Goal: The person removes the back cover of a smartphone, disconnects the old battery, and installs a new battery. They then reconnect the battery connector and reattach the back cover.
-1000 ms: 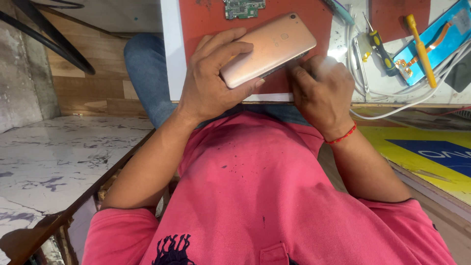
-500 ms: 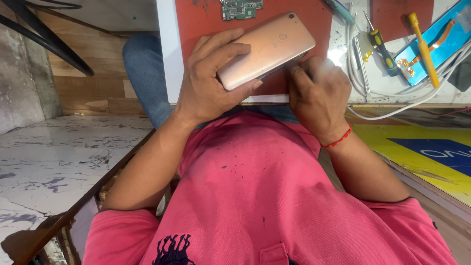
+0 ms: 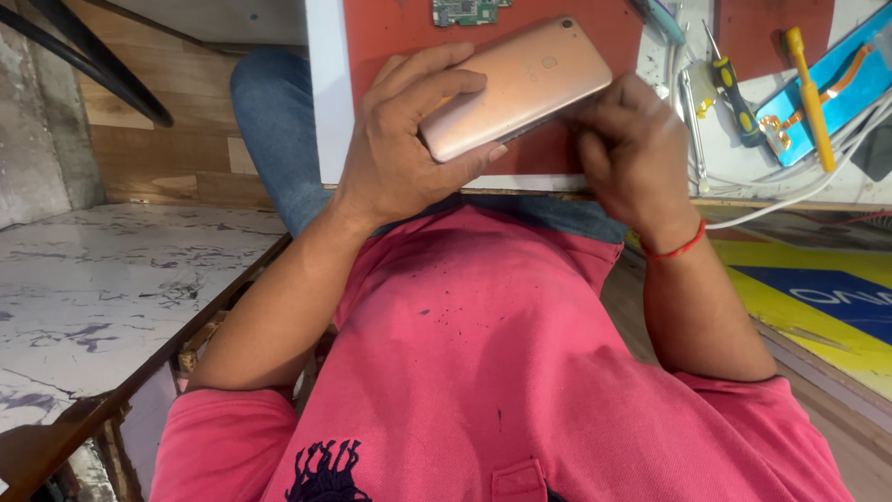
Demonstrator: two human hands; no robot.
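I see my left hand (image 3: 395,163) wrapped around a rose-gold smartphone with a smooth metal back (image 3: 516,85), fingers over its rear and thumb under the near edge, holding it tilted above the red rubber work mat (image 3: 390,37), probably to expose one edge. My right hand (image 3: 632,153) presses curled fingertips against the phone's right end; I cannot tell whether it pinches anything. A green circuit board (image 3: 460,11) lies beyond.

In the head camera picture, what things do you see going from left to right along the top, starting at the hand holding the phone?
Left hand → rose-gold phone → right hand → black-and-yellow screwdriver → yellow tool on the blue phone part.
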